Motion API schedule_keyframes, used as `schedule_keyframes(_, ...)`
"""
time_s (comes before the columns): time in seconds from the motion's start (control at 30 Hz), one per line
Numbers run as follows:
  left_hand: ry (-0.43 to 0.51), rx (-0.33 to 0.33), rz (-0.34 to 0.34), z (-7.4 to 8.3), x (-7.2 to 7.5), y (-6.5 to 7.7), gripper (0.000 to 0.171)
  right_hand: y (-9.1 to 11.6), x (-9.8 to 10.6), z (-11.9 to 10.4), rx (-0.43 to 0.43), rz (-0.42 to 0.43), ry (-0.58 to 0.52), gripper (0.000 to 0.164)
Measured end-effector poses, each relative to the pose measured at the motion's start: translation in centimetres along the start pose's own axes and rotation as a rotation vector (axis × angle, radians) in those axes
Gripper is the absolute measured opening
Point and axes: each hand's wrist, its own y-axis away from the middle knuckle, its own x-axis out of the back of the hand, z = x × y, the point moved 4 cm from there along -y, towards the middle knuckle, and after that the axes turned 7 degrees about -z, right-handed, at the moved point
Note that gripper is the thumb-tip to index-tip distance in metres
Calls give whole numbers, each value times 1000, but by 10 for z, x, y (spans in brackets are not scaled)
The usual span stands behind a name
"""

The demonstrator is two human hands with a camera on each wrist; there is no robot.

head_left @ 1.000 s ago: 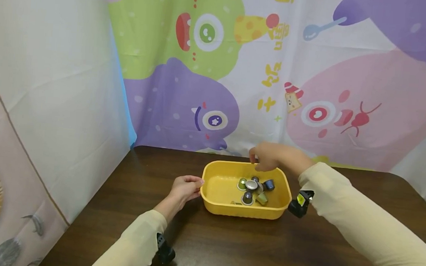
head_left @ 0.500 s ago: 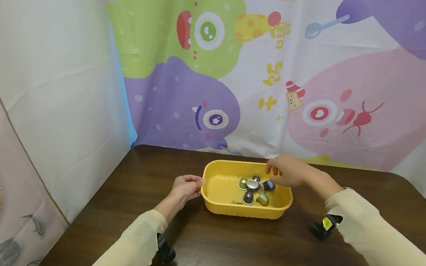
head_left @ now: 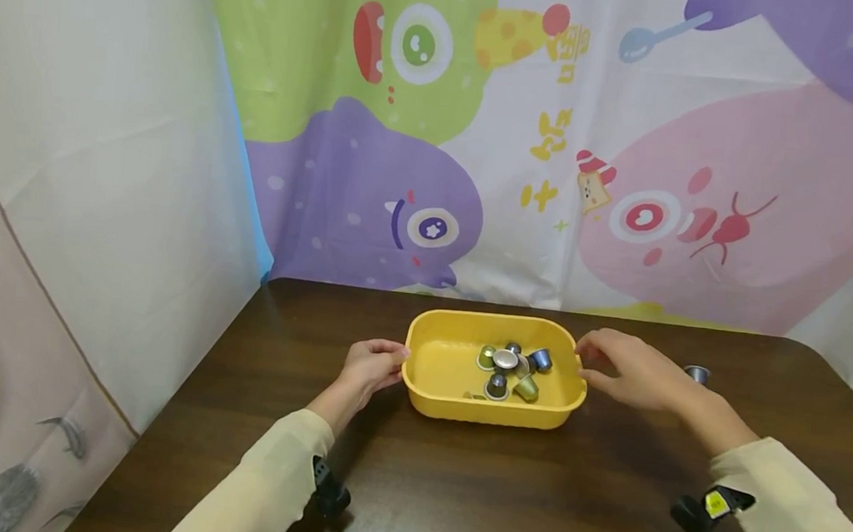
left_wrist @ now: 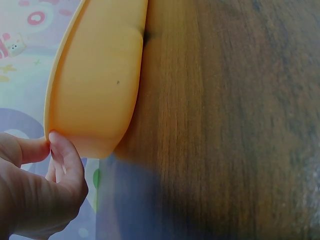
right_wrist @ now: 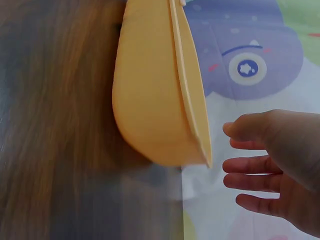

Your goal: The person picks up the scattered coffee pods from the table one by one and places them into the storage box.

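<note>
A yellow plastic bin (head_left: 490, 413) stands on the table with several coffee capsules in it. Among them are a blue capsule (head_left: 543, 359), a light green one (head_left: 527, 388), a dark one (head_left: 496, 387) and one showing its silver lid (head_left: 505, 359). My left hand (head_left: 371, 370) pinches the bin's left rim between thumb and fingers, as the left wrist view also shows. At the opposite end, my right hand (head_left: 629, 370) is beside the right rim, fingers spread. In the right wrist view a gap separates those fingers (right_wrist: 252, 165) from the bin.
Behind my right wrist, one more capsule (head_left: 697, 373) lies on the dark wooden table (head_left: 498, 497). A cartoon-printed curtain (head_left: 525, 257) hangs along the table's back edge, and a pale curtain (head_left: 105, 149) closes off the left side.
My right hand has moved right, from over the bin's back rim to outside its right end. The capsule on the table has come into view. My left hand keeps its hold on the rim.
</note>
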Motion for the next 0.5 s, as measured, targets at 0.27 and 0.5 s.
schedule_keyframes(0.27,9,-7,-7,1,-1,-1,21,23,3,24,-33,40,34,28)
schedule_keyframes(0.5,15,-6,-4,-2,-1,-2,20,37,-4,43,-46,49,44,27)
